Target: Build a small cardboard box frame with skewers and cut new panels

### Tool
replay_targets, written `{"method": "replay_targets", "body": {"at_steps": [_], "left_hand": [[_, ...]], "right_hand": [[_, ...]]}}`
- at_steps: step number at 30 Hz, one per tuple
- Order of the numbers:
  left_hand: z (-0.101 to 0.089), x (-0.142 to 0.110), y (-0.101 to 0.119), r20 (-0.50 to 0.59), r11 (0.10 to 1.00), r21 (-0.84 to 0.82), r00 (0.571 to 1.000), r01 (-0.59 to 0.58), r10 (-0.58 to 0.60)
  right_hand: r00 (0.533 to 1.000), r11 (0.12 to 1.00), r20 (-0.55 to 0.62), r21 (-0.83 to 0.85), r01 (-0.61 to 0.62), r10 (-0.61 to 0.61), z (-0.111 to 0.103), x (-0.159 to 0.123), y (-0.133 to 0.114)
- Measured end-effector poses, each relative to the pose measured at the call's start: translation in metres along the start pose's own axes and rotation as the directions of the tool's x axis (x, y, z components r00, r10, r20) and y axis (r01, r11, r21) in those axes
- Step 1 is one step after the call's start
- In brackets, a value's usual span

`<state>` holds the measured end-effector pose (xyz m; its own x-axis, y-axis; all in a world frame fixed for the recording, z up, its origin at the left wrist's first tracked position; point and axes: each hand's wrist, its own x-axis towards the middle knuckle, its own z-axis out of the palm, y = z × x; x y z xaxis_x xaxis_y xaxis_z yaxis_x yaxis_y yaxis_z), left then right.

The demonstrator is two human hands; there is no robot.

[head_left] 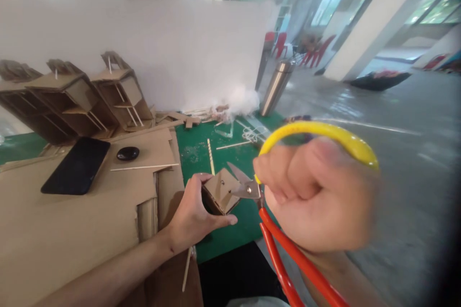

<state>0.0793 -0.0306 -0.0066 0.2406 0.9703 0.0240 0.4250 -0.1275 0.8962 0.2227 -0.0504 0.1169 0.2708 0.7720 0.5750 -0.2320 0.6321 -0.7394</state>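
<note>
My left hand (192, 208) grips a small cardboard box (220, 184) from its left side, fingers behind and thumb along the near edge. Small dark holes show in the box's top face. My right hand (317, 187), slightly blurred, is closed around the yellow loop handle of a pair of scissors (249, 190). Their other handle, in red, hangs down toward the lower right. The blades are spread apart; one blade's tip is at a hole in the box, though I cannot tell how deep. The other blade points up beyond the box's right side.
Cardboard structures (118, 91) stand at the back left. A black phone (75, 165), a round black object (127, 153) and a thin stick (144, 167) lie on cardboard sheeting (72, 230). A steel bottle (277, 87), white string (254, 134) and fluffy white material (241, 103) are farther back.
</note>
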Motion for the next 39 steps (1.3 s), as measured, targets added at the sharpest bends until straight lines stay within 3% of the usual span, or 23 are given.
{"method": "replay_targets", "body": {"at_steps": [2,5,7,10,13,14,15,17,19,20,22,24,26,28,31,35,39], "left_hand": [[0.001,-0.001,0.000,-0.050,0.997,0.075,0.999,-0.016,0.019],[-0.002,-0.001,0.000,-0.036,0.994,0.106,0.998,-0.039,0.043],[-0.006,0.000,0.000,0.031,0.998,0.041,0.998,-0.050,0.049],[-0.011,0.002,0.002,0.227,0.981,-0.191,0.972,-0.017,0.061],[-0.015,0.003,0.006,0.384,0.933,-0.357,0.917,0.041,0.107],[-0.015,0.004,0.007,0.391,0.926,-0.375,0.913,0.046,0.113],[-0.015,0.004,0.007,0.375,0.927,-0.373,0.921,0.045,0.106],[-0.012,0.004,0.006,0.304,0.948,-0.315,0.951,0.043,0.058],[-0.008,0.003,0.004,0.202,0.977,-0.212,0.979,0.034,0.010],[-0.007,0.003,0.002,0.154,0.987,-0.161,0.988,0.023,0.002],[-0.005,0.003,-0.001,0.079,0.996,-0.091,0.997,-0.001,0.009],[-0.005,0.004,-0.003,0.045,0.998,-0.057,0.999,-0.016,0.018],[-0.006,0.004,-0.003,0.063,0.997,-0.069,0.998,-0.015,0.020],[-0.008,0.003,-0.001,0.139,0.989,-0.149,0.990,-0.015,0.036],[-0.012,0.003,0.001,0.309,0.952,-0.305,0.946,0.003,0.096],[-0.018,0.005,0.002,0.477,0.920,-0.387,0.867,0.064,0.141],[-0.023,0.007,0.004,0.594,0.917,-0.377,0.794,0.130,0.131]], "right_hand": [[1.000,0.999,0.006,-0.027,0.020,-0.019,0.002,-0.003,0.005],[0.968,1.000,0.252,0.020,-0.020,0.015,-0.004,-0.001,0.005],[0.905,0.992,0.418,0.060,-0.113,0.078,-0.010,0.006,0.000],[0.784,0.968,0.606,0.092,-0.233,0.131,-0.016,0.023,-0.010],[0.637,0.945,0.766,0.143,-0.295,0.084,-0.022,0.038,-0.011],[0.631,0.942,0.772,0.153,-0.299,0.075,-0.023,0.040,-0.009],[0.663,0.944,0.745,0.165,-0.287,0.072,-0.023,0.040,-0.007],[0.793,0.958,0.604,0.177,-0.227,0.076,-0.020,0.034,0.000],[0.926,0.975,0.372,0.178,-0.136,0.061,-0.013,0.023,0.005],[0.968,0.982,0.249,0.169,-0.081,0.037,-0.009,0.016,0.007],[0.995,0.994,0.099,0.106,-0.008,-0.002,-0.003,0.006,0.009],[0.989,0.998,0.145,0.066,-0.003,-0.007,-0.003,0.002,0.009],[0.940,0.993,0.341,0.106,-0.058,0.019,-0.008,0.007,0.010],[0.839,0.969,0.543,0.202,-0.141,0.008,-0.015,0.018,0.010],[0.675,0.898,0.736,0.334,-0.288,-0.057,-0.026,0.038,0.011],[0.543,0.805,0.835,0.384,-0.452,-0.094,-0.033,0.052,0.015],[0.487,0.714,0.853,0.458,-0.530,-0.185,-0.032,0.054,0.019]]}}
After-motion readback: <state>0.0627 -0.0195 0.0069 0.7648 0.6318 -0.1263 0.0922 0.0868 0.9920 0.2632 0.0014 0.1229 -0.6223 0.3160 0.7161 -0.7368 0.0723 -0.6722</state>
